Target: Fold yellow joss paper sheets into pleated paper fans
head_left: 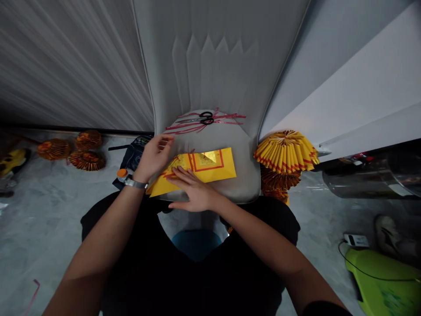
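A yellow paper sheet [210,169] with red borders and a gold foil square lies on the grey chair seat [230,136] in front of me. My left hand [154,156] rests on the sheet's upper left corner, fingers curled over the folded edge. My right hand [194,191] lies flat on the sheet's lower left part, fingers stretched out and pressing it down. A watch sits on my left wrist.
Black scissors [205,117] and red ribbon strips [197,125] lie at the back of the seat. A yellow-and-red folded paper fan [286,151] sits right of the chair. Several brown folded fans [87,160] lie on the floor at left. A green object [384,281] is at lower right.
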Available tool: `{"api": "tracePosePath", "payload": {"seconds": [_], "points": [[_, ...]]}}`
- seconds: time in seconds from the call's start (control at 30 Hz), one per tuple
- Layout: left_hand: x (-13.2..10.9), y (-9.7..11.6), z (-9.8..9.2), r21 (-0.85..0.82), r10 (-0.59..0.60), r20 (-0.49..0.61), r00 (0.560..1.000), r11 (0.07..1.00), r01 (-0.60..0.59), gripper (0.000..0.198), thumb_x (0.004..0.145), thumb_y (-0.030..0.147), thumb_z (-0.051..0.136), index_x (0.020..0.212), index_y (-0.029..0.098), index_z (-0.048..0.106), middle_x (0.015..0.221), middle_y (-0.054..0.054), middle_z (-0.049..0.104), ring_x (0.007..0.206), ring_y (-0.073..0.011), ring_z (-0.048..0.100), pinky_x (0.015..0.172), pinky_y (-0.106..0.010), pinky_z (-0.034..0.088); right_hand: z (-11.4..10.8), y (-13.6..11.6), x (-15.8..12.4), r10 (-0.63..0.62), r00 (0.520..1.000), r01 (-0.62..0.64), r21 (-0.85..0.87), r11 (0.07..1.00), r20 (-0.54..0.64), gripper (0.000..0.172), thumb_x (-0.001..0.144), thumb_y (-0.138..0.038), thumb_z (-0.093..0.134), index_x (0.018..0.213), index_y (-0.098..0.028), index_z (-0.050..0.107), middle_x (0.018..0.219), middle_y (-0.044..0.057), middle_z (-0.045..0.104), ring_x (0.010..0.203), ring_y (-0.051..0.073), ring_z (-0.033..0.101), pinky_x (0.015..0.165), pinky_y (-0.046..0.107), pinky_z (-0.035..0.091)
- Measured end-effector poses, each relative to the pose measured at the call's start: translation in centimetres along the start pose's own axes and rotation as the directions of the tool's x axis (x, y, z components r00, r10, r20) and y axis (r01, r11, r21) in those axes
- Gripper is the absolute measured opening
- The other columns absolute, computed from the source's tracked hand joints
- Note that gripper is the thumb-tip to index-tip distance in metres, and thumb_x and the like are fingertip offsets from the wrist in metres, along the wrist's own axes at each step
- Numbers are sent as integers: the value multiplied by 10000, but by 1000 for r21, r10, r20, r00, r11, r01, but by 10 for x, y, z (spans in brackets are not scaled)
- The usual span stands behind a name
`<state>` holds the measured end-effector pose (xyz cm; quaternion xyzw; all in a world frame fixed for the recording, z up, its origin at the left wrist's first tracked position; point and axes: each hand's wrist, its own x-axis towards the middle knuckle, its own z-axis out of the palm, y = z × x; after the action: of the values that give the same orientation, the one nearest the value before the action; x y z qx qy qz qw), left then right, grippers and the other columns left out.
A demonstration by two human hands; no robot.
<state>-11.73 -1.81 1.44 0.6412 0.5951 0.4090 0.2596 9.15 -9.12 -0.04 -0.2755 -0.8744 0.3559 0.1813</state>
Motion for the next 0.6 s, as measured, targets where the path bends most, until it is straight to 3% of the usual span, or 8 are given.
{"api": "tracePosePath", "payload": {"seconds": [0.07, 0.2, 0.3, 0.37, 0.4, 0.47, 0.53, 0.6], "points": [[-8, 19, 16, 35, 142, 109, 984, 989, -147, 283, 1017, 389, 536, 1163, 195, 683, 1163, -79, 740, 1057, -217, 699, 953, -369, 569, 12, 3, 2, -46, 998, 43, -87, 995, -38, 731, 950, -554, 722, 1538, -169, 520, 1682, 189, 409, 1614, 326, 284, 1324, 563, 229], [-18, 39, 52, 52, 301, 413, 859, 934, -353, 304, 1036, 289, 499, 1296, 208, 635, 1262, -86, 687, 1196, -230, 653, 1103, -411, 511, 27, -1, 2, -64, 997, 54, -244, 968, -34, 560, 949, -529, 720, 1347, -140, 663, 1435, 198, 643, 1402, 333, 548, 1201, 516, 434], [-14, 33, 70, 187, 283, 439, 853, 900, -394, 350, 1041, 273, 479, 1350, 179, 615, 1384, -136, 619, 1313, -276, 585, 1179, -466, 450, 26, -15, -6, -203, 975, 221, -307, 926, 91, 228, 969, -340, 703, 1098, -160, 756, 1159, 132, 770, 1150, 265, 686, 1130, 432, 492], [-10, 25, 76, 310, 234, 444, 865, 866, -393, 412, 1030, 276, 498, 1406, 136, 588, 1449, -179, 574, 1361, -325, 537, 1193, -517, 422, 15, -20, -14, -280, 952, 304, -277, 911, 123, 203, 1001, -313, 633, 877, -214, 758, 872, 47, 782, 900, 209, 719, 1022, 374, 547], [-9, 21, 77, 353, 208, 454, 867, 851, -389, 446, 1021, 281, 518, 1435, 124, 569, 1473, -192, 558, 1371, -342, 523, 1189, -534, 416, 4, -19, -18, -253, 966, 260, -270, 927, 63, 293, 1024, -349, 587, 803, -234, 741, 755, 22, 753, 785, 196, 704, 929, 357, 575], [-7, 17, 77, 382, 177, 479, 860, 840, -386, 463, 1011, 297, 549, 1444, 134, 565, 1482, -185, 561, 1355, -348, 528, 1173, -544, 419, -24, -6, -24, -139, 974, 85, -276, 957, -181, 278, 1033, -334, 545, 872, -248, 755, 828, 28, 776, 807, 202, 711, 852, 352, 583], [-7, 17, 76, 363, 178, 496, 850, 847, -389, 395, 1011, 304, 559, 1377, 162, 605, 1409, -155, 619, 1289, -328, 567, 1141, -529, 437, -56, 18, -31, 54, 887, -175, -225, 958, -459, 239, 1034, -312, 533, 1093, -242, 754, 1060, 74, 789, 1008, 232, 721, 970, 397, 566], [-8, 18, 74, 336, 192, 494, 848, 857, -390, 314, 1007, 298, 569, 1291, 180, 637, 1301, -127, 671, 1216, -309, 596, 1105, -507, 458, -83, 46, -39, 252, 770, -405, -144, 903, -586, 371, 998, -379, 615, 1323, -210, 675, 1227, 134, 738, 1156, 285, 684, 1037, 463, 547]]}}
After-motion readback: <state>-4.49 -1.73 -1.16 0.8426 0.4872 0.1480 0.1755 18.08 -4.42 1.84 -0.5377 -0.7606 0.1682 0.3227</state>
